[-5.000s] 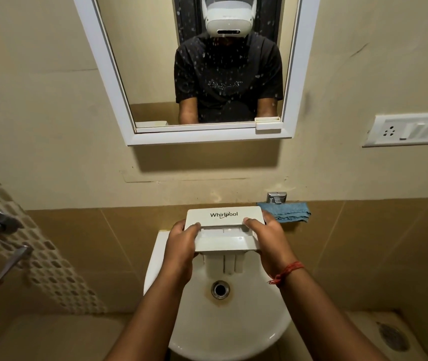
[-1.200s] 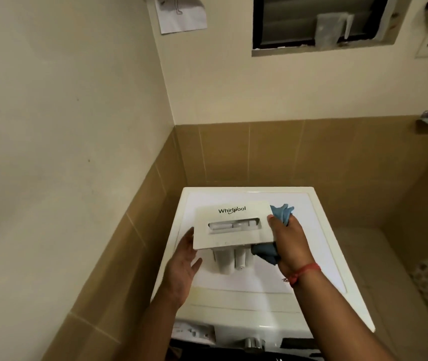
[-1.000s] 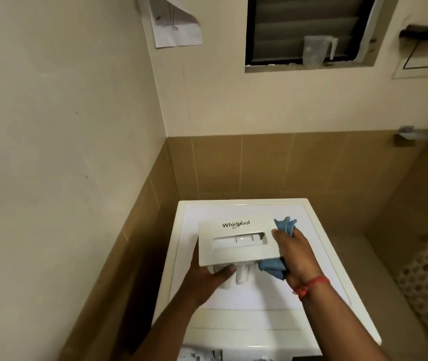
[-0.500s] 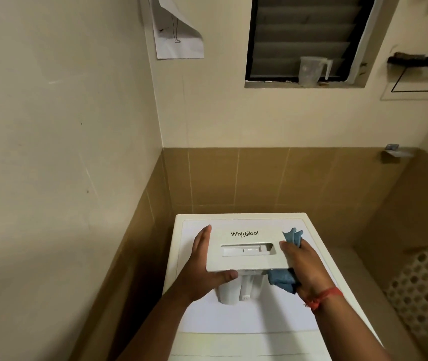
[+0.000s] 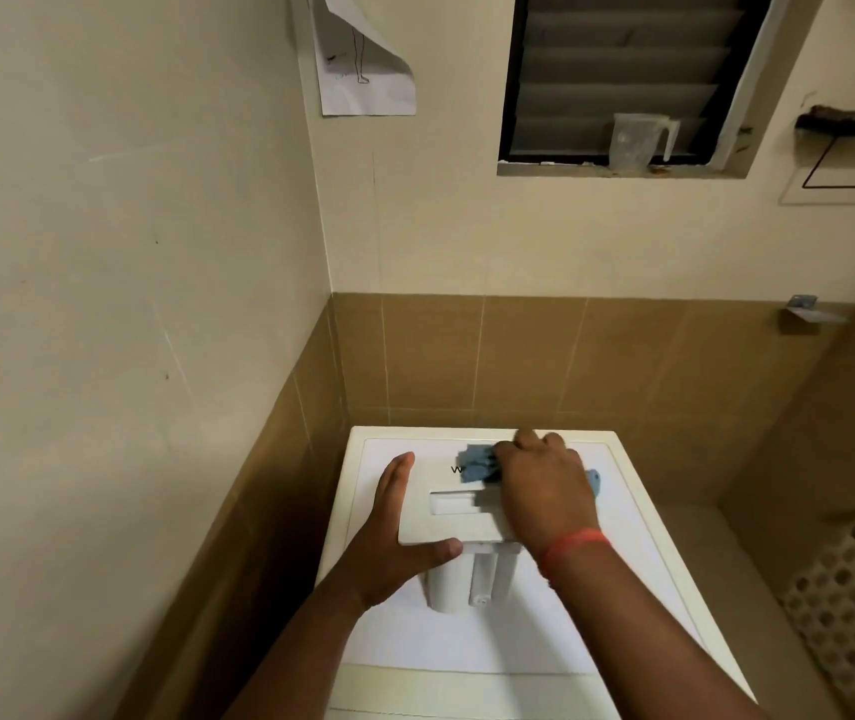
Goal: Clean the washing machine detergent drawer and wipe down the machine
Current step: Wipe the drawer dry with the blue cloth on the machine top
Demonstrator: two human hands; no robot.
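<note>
I see the washing machine (image 5: 617, 553) filling the tiled corner, its left side close to the wall, open floor to its right. On its flat top sits the detergent drawer (image 5: 454, 522), front panel facing up and away from me, its long body running back toward me. My left hand (image 5: 389, 543) braces the panel's left edge, fingers straight, thumb under the near rim. My right hand (image 5: 544, 491) curls around a blue cloth (image 5: 477, 462), pressing it onto the panel's far part.
</note>
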